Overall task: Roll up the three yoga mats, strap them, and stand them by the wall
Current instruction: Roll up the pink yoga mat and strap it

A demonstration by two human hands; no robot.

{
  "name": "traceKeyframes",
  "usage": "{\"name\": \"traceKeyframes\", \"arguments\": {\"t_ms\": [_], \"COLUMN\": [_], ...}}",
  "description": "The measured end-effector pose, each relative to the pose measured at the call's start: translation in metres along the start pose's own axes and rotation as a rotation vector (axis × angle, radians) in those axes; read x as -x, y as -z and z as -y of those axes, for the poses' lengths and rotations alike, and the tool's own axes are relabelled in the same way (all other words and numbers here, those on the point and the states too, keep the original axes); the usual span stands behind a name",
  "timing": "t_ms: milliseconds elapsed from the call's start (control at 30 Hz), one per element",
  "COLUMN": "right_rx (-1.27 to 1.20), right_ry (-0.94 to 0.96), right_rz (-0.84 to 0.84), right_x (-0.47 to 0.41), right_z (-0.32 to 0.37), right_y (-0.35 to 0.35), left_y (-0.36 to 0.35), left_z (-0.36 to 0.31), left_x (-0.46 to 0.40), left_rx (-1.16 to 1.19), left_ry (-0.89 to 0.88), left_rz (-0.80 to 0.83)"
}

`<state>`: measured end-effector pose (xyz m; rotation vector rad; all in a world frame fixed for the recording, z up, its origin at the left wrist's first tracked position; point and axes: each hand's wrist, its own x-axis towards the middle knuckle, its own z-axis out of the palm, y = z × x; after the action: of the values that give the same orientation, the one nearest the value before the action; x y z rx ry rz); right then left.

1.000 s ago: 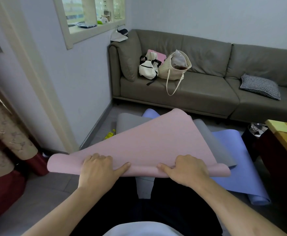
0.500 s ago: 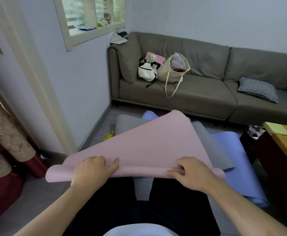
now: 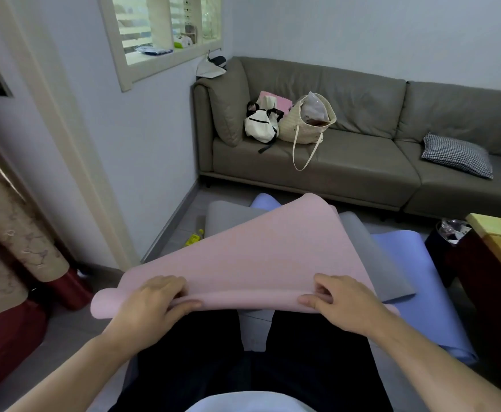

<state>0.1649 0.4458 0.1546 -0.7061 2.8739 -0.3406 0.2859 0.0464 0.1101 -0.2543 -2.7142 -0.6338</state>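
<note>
A pink yoga mat (image 3: pixel 261 251) lies on top of the pile, its near end lifted over my lap and curled into a first narrow roll. My left hand (image 3: pixel 151 304) grips that rolled edge on the left, fingers over the top and thumb underneath. My right hand (image 3: pixel 341 304) grips it on the right in the same way. Under the pink one lies a grey mat (image 3: pixel 377 257), flat on the floor. A blue mat (image 3: pixel 416 286) lies lowest, spread out to the right with its far corner (image 3: pixel 262 200) showing.
A grey sofa (image 3: pixel 362 179) stands along the far wall with a straw tote (image 3: pixel 308 123), a white bag (image 3: pixel 261 126) and a checked cushion (image 3: pixel 457 154). The left wall (image 3: pixel 130 162) meets the floor beside the mats. A wooden table (image 3: pixel 499 242) is right; a small yellow object (image 3: pixel 194 237) lies near the baseboard.
Both hands have turned the pink mat's near edge over into a tighter curl, with the fingers now wrapped over it. The hands sit slightly wider apart.
</note>
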Motion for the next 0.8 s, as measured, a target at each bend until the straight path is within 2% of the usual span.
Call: {"name": "traceKeyframes", "arguments": {"t_ms": [100, 200, 333, 600, 800], "right_rx": [0.049, 0.079, 0.214, 0.196, 0.268], "right_ry": [0.104, 0.112, -0.014, -0.121, -0.332], "right_rz": [0.018, -0.037, -0.148, -0.061, 0.008], "right_x": [0.001, 0.007, 0.013, 0.009, 0.003], "right_z": [-0.007, -0.008, 0.006, 0.006, 0.022], "right_y": [-0.001, -0.004, -0.01, 0.002, 0.022], "left_y": [0.004, -0.003, -0.013, -0.009, -0.01], "left_z": [0.002, -0.002, -0.024, -0.026, -0.016], "left_x": [-0.003, -0.004, -0.004, -0.012, -0.016], "left_rx": [-0.018, -0.157, -0.324, -0.289, -0.479], "left_ry": [0.018, 0.026, 0.139, 0.311, 0.192], "left_rz": [0.018, -0.065, -0.085, 0.123, 0.117]}}
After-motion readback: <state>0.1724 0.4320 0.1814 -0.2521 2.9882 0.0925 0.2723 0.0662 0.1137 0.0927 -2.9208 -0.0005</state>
